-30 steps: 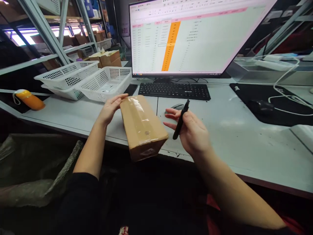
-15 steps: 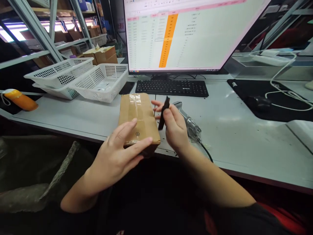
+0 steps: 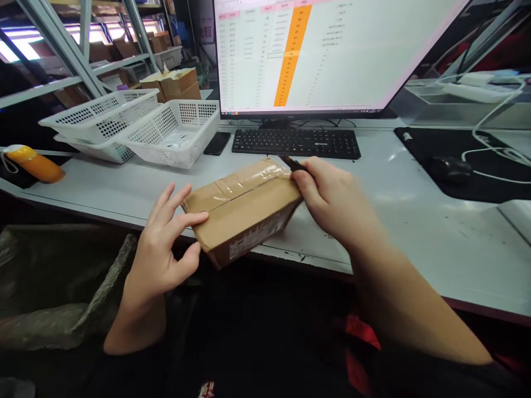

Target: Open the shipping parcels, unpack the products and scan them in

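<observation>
A taped cardboard box (image 3: 249, 207) lies slantwise at the front edge of the desk, with a printed label (image 3: 257, 235) on its near side. At its left end is my left hand (image 3: 166, 243), fingers spread, the index fingertip resting on the top and the thumb close to the near corner. My right hand (image 3: 332, 193) is closed around a slim black box cutter (image 3: 292, 163) at the box's far right end. The cutter's tip points left over the taped top; whether a blade is out, I cannot tell.
Beyond the box stand a black keyboard (image 3: 296, 143) and a monitor (image 3: 332, 55) showing a spreadsheet. White plastic baskets (image 3: 178, 143) and a phone (image 3: 217, 143) are to the left, near an orange bottle (image 3: 39, 165). A mouse (image 3: 450, 168) lies on a black mat (image 3: 418, 152) at right.
The box has turned from lengthwise to slantwise, bringing its labelled side into view. My left hand has shifted left, and the cutter has come to the box's right end. The scanner is now hidden.
</observation>
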The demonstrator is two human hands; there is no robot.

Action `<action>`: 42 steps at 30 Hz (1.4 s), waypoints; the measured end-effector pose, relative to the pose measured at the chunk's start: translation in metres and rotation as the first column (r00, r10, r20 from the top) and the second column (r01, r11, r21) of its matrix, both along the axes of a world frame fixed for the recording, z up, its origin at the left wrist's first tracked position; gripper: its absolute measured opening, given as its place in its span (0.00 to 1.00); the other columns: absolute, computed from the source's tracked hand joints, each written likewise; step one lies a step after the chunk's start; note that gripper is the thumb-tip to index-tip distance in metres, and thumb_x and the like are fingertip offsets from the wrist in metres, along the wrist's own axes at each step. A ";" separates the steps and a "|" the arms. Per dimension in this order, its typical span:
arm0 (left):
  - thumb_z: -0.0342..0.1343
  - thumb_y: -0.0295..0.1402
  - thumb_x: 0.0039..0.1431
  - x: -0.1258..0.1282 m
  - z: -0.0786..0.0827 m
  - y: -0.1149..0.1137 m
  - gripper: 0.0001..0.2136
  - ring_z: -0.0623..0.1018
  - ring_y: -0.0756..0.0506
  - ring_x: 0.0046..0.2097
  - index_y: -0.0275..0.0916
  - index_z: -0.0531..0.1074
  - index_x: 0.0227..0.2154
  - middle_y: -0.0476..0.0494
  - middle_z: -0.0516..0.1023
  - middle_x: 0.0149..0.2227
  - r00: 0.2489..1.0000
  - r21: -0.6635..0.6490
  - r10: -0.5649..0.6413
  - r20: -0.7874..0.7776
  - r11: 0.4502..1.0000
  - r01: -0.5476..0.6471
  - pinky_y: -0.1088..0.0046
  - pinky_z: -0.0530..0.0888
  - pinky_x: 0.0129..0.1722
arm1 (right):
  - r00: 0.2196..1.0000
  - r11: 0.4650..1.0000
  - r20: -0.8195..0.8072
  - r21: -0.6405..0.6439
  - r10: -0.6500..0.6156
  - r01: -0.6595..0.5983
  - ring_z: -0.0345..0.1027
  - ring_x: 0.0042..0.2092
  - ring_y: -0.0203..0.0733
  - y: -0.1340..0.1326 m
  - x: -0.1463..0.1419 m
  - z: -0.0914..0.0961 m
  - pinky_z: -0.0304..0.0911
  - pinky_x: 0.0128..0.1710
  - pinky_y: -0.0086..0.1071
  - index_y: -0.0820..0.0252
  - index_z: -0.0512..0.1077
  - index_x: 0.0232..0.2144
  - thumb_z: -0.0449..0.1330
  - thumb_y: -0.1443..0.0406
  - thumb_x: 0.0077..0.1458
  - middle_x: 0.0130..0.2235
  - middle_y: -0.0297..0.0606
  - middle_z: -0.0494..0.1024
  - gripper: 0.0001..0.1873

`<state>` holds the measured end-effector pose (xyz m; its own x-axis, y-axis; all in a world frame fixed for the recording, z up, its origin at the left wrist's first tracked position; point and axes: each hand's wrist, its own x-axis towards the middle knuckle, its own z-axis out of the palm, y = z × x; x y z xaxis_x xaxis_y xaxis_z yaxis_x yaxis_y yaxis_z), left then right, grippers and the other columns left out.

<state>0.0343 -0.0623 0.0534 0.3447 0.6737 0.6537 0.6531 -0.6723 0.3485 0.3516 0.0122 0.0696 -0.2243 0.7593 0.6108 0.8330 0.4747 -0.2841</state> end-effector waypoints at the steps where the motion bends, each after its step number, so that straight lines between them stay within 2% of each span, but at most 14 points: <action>1: 0.61 0.49 0.62 0.002 -0.003 0.000 0.22 0.59 0.25 0.73 0.47 0.74 0.56 0.36 0.62 0.71 0.999 -0.024 -0.026 0.031 0.999 0.027 0.35 0.60 0.69 | 0.999 1.000 0.047 0.020 -0.014 0.013 0.70 0.35 0.47 -0.010 0.002 0.003 0.57 0.33 0.38 0.53 0.76 0.41 0.51 0.58 0.70 0.36 0.41 0.79 0.13; 3: 0.65 0.53 0.57 0.009 -0.011 0.005 0.27 0.57 0.24 0.74 0.47 0.73 0.55 0.35 0.57 0.73 0.996 -0.023 -0.070 0.051 0.997 0.072 0.35 0.59 0.69 | 0.992 0.995 0.114 0.092 -0.044 0.034 0.72 0.39 0.49 -0.026 0.002 0.008 0.59 0.33 0.38 0.52 0.78 0.46 0.53 0.59 0.70 0.42 0.43 0.81 0.14; 5: 0.69 0.47 0.54 0.016 -0.020 0.013 0.26 0.56 0.26 0.74 0.48 0.73 0.54 0.37 0.57 0.72 0.995 0.047 -0.079 0.063 0.996 0.076 0.37 0.60 0.69 | 0.988 0.980 0.145 0.198 -0.046 0.017 0.72 0.43 0.50 -0.037 -0.003 0.012 0.62 0.35 0.39 0.50 0.78 0.52 0.54 0.61 0.69 0.47 0.44 0.81 0.16; 7: 0.70 0.39 0.52 0.024 -0.027 0.021 0.22 0.58 0.28 0.73 0.49 0.73 0.50 0.39 0.59 0.69 0.991 0.104 -0.080 0.108 0.992 0.069 0.38 0.62 0.69 | 0.979 0.961 0.200 0.262 0.035 -0.088 0.73 0.44 0.49 -0.044 -0.012 0.017 0.63 0.38 0.39 0.47 0.76 0.57 0.55 0.65 0.69 0.48 0.42 0.82 0.19; 10: 0.69 0.33 0.48 0.034 -0.030 0.025 0.20 0.62 0.30 0.70 0.48 0.73 0.45 0.40 0.64 0.64 0.983 0.133 -0.074 0.170 0.990 0.052 0.37 0.62 0.68 | 0.920 0.926 0.353 0.261 0.171 -0.273 0.72 0.42 0.45 -0.049 -0.030 0.024 0.63 0.39 0.39 0.47 0.77 0.56 0.56 0.70 0.68 0.45 0.38 0.83 0.20; 12: 0.68 0.31 0.47 0.037 -0.028 0.024 0.20 0.64 0.31 0.68 0.48 0.72 0.44 0.41 0.66 0.62 0.977 0.162 -0.078 0.196 0.986 0.046 0.36 0.61 0.68 | 0.879 0.911 0.441 0.263 0.180 -0.318 0.71 0.40 0.44 -0.050 -0.042 0.028 0.60 0.38 0.39 0.50 0.79 0.52 0.56 0.70 0.68 0.43 0.38 0.84 0.17; 19: 0.68 0.32 0.46 0.038 -0.031 0.025 0.22 0.67 0.32 0.66 0.48 0.72 0.45 0.40 0.67 0.61 0.974 0.194 -0.081 0.211 0.980 0.039 0.35 0.61 0.68 | 0.831 0.908 0.532 0.249 0.163 -0.337 0.68 0.36 0.42 -0.049 -0.066 0.040 0.53 0.35 0.40 0.54 0.80 0.43 0.54 0.71 0.68 0.37 0.38 0.81 0.14; 24: 0.68 0.34 0.46 0.038 -0.032 0.024 0.22 0.71 0.33 0.63 0.48 0.72 0.45 0.41 0.68 0.59 0.973 0.208 -0.084 0.217 0.977 0.038 0.35 0.62 0.67 | 0.800 0.893 0.586 0.280 0.131 -0.352 0.66 0.35 0.43 -0.055 -0.071 0.040 0.54 0.34 0.41 0.54 0.79 0.44 0.54 0.71 0.68 0.36 0.39 0.81 0.14; 28: 0.69 0.34 0.47 0.038 -0.031 0.023 0.21 0.70 0.33 0.63 0.48 0.72 0.45 0.41 0.68 0.59 0.971 0.224 -0.089 0.221 0.974 0.038 0.35 0.62 0.68 | 0.756 0.891 0.649 0.288 0.087 -0.350 0.65 0.34 0.43 -0.059 -0.072 0.043 0.55 0.33 0.42 0.55 0.79 0.45 0.53 0.71 0.68 0.36 0.40 0.81 0.16; 34: 0.69 0.35 0.47 0.038 -0.033 0.025 0.21 0.70 0.34 0.63 0.48 0.72 0.45 0.41 0.69 0.58 0.977 0.238 -0.080 0.198 0.971 0.031 0.35 0.63 0.67 | 0.722 0.892 0.689 0.289 0.059 -0.348 0.63 0.32 0.44 -0.060 -0.075 0.049 0.53 0.32 0.43 0.56 0.79 0.39 0.51 0.72 0.67 0.32 0.40 0.77 0.16; 39: 0.67 0.35 0.49 0.038 -0.032 0.025 0.19 0.69 0.35 0.63 0.47 0.72 0.45 0.41 0.69 0.57 0.972 0.250 -0.099 0.213 0.967 0.044 0.37 0.63 0.68 | 0.713 0.894 0.697 0.271 0.074 -0.357 0.62 0.32 0.46 -0.058 -0.067 0.052 0.52 0.32 0.43 0.56 0.78 0.36 0.50 0.73 0.66 0.31 0.41 0.76 0.17; 42: 0.67 0.35 0.50 0.038 -0.031 0.025 0.19 0.68 0.35 0.64 0.48 0.71 0.45 0.41 0.68 0.57 0.971 0.242 -0.102 0.216 0.969 0.048 0.37 0.63 0.68 | 0.750 0.935 0.660 0.228 0.056 -0.270 0.63 0.34 0.48 -0.056 -0.049 0.055 0.51 0.33 0.43 0.54 0.78 0.37 0.50 0.73 0.65 0.32 0.42 0.78 0.17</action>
